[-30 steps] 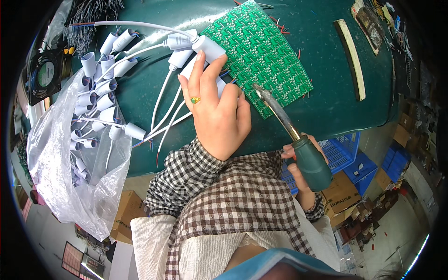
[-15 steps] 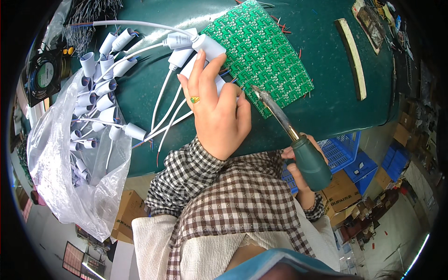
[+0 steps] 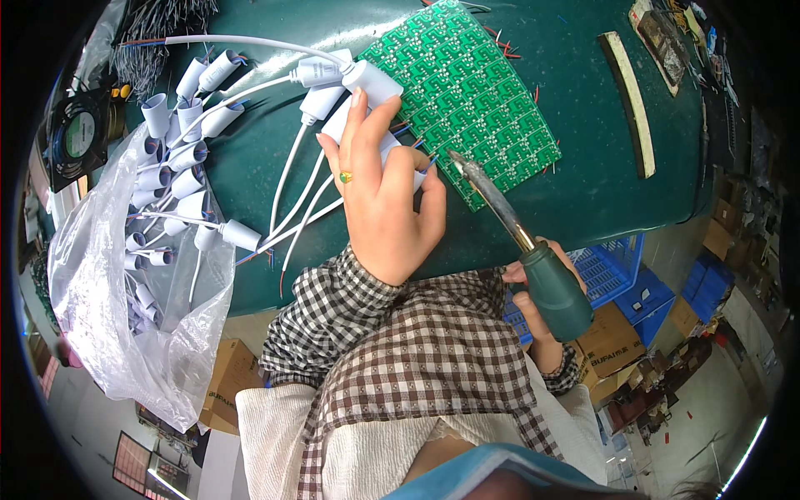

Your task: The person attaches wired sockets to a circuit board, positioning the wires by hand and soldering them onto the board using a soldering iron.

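Observation:
My left hand (image 3: 387,200), a ring on one finger, is by the left edge of a green panel of printed circuit boards (image 3: 467,100). Its thumb and bent index finger close on a white cable housing (image 3: 389,148), mostly hidden beneath them; the other fingers reach over neighbouring housings. Thin wires from these housings touch the panel's edge. My right hand (image 3: 540,321) is closed around the green handle of a soldering iron (image 3: 560,292). The iron's metal tip meets the panel near its lower left edge, beside the wire ends.
More white housings with cables (image 3: 190,121) lie to the left, some in a clear plastic bag (image 3: 158,333). A small black fan (image 3: 82,133) and bundled wires (image 3: 154,62) are far left. On the right lie a curved strip (image 3: 629,104) and a dirty tray (image 3: 658,46); blue crates (image 3: 612,271) stand below.
My left hand has shifted very slightly left, its thumb and index finger moving a little. The soldering iron and the panel stay in place.

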A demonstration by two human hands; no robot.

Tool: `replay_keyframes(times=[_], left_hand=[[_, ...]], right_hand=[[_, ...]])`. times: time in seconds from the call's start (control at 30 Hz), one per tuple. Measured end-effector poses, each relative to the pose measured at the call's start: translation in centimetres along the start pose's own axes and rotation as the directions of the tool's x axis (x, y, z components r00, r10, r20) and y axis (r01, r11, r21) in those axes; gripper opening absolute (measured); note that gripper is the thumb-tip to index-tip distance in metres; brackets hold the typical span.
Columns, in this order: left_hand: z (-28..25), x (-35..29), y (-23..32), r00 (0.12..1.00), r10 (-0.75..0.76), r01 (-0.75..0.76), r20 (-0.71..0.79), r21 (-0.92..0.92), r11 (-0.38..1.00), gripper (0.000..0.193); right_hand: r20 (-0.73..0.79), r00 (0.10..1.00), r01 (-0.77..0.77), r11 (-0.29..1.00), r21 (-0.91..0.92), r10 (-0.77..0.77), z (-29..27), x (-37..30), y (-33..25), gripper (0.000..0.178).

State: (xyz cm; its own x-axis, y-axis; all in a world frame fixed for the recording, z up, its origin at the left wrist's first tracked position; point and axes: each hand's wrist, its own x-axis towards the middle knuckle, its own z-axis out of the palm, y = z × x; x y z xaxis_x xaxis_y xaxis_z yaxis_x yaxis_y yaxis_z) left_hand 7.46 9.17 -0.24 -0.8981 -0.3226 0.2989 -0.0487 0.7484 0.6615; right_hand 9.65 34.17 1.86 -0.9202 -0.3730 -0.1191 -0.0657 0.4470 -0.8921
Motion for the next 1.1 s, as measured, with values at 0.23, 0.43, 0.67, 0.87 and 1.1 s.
replay_keyframes(times=[0.23,0.43,0.67,0.87,1.1], left_hand=[[-0.4,-0.3,-0.6,0.999,0.035,-0.035,0.001,-0.026,0.999,0.015],[-0.5,-0.4,-0.7,1.0,0.014,-0.015,-0.013,-0.042,0.999,0.015],[0.2,-0.3,-0.1,0.998,0.001,0.0,-0.055,0.013,1.0,0.015],[0.5,-0.2,-0.1,0.997,0.014,-0.012,-0.081,0.023,1.0,0.017],[0.2,0.0,-0.1,0.999,0.001,0.002,-0.047,0.063,0.998,0.016]], right_hand=[[0.012,1.0,0.016,0.999,0.031,-0.017,-0.2,0.4,-0.4,0.072],[-0.044,0.999,0.009,0.997,0.071,-0.006,0.3,1.0,-1.1,0.073],[-0.021,0.999,-0.04,0.997,0.062,0.041,0.3,1.0,-1.4,0.075],[-0.001,0.999,0.035,0.999,0.013,-0.035,0.0,0.8,-0.7,0.073],[0.028,0.999,-0.017,1.0,0.008,0.017,-0.4,-0.2,0.0,0.074]])
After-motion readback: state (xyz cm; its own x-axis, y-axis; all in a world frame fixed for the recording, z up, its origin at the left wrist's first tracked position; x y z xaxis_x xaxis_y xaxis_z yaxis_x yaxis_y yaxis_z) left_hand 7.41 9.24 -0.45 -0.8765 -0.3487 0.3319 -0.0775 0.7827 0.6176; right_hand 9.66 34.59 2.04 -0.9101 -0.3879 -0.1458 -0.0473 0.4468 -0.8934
